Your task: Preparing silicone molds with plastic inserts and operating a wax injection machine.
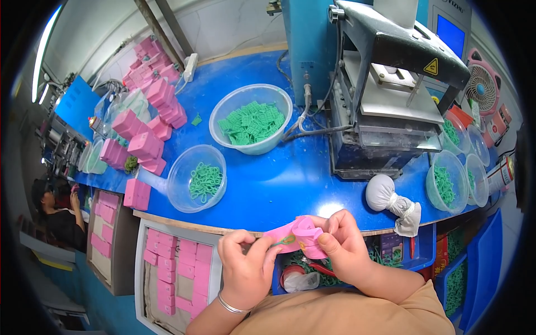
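Between my two hands, above the front edge of the bench, is a pink rubber mould (306, 233), bent so that its flap curls back. A small green loop (286, 240) shows against the pink, beside the fingertips of my left hand (244, 262). That hand is closed on the mould's left end; whether it also grips the loop I cannot tell. My right hand (347, 252) pinches the curled right part between thumb and fingers. A small yellowish patch shows on the mould near the right thumb.
On the blue bench (251, 187) stand a bowl of green loops (196, 178) and a larger bowl of green pieces (250, 115). Pink blocks (146, 144) are stacked left. A press machine (391, 100) stands right, near a tied white cloth bundle (385, 195). An open drawer (178, 268) holds pink blocks.
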The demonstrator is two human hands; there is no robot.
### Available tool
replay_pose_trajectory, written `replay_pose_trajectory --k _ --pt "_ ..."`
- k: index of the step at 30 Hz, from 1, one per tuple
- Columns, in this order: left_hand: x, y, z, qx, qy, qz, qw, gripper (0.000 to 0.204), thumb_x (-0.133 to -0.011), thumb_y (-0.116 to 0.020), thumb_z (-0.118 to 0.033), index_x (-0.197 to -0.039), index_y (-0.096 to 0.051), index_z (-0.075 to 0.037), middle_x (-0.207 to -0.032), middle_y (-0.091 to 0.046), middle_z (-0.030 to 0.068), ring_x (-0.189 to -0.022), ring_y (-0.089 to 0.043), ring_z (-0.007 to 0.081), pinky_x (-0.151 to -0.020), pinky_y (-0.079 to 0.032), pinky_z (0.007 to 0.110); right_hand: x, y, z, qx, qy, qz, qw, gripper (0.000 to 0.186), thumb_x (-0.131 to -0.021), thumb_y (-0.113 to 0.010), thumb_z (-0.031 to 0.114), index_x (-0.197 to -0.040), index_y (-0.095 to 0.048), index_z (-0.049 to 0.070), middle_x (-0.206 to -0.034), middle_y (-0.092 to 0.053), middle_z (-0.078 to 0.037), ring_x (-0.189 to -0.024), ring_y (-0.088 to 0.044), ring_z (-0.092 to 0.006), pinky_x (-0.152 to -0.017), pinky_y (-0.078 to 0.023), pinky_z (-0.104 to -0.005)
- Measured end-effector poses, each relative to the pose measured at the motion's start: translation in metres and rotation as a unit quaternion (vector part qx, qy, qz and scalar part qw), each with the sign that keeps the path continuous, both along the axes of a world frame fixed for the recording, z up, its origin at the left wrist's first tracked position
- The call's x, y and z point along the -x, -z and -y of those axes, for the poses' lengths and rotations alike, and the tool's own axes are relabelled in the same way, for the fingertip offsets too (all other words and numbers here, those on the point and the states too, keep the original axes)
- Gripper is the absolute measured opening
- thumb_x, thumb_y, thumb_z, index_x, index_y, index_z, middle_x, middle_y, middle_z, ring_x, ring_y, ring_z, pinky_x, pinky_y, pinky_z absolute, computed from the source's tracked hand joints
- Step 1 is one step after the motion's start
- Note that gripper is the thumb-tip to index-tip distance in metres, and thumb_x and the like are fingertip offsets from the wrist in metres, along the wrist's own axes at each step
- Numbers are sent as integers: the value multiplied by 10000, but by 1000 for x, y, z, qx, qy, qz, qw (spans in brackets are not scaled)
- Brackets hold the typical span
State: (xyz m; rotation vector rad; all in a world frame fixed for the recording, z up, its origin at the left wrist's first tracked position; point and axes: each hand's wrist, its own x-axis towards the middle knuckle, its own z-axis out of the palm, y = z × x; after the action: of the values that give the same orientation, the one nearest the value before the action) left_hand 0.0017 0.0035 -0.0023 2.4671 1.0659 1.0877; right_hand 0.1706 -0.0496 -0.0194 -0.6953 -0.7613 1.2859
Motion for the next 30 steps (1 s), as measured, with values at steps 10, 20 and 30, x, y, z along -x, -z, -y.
replay_pose_trajectory --k 10,20,30 --pt "0 11 -2 25 44 -36 998 149 -694 -646 9 -807 -549 -11 -826 -500 113 -754 -488 274 -675 -403 361 4 0 1 -10 11 30 999 193 -909 -482 69 -944 -292 67 -1185 -453 -215 -1020 -459 -154 -870 -391 -295" --pt "6 18 6 179 113 212 954 192 -774 -625 -4 -936 -522 -4 -874 -517 99 -755 -523 222 -661 -443 343 1 0 2 33 1 -10 999 302 -876 -546 74 -1076 -321 51 -1120 -462 -137 -999 -464 -143 -877 -384 -287" --pt "0 14 8 599 206 522 571 105 -828 -604 -93 -906 -569 -32 -911 -574 82 -833 -511 191 -744 -424 308 6 0 5 92 -163 134 973 118 -833 -606 147 -815 -582 33 -695 -514 4 -691 -498 -85 -665 -418 -227"
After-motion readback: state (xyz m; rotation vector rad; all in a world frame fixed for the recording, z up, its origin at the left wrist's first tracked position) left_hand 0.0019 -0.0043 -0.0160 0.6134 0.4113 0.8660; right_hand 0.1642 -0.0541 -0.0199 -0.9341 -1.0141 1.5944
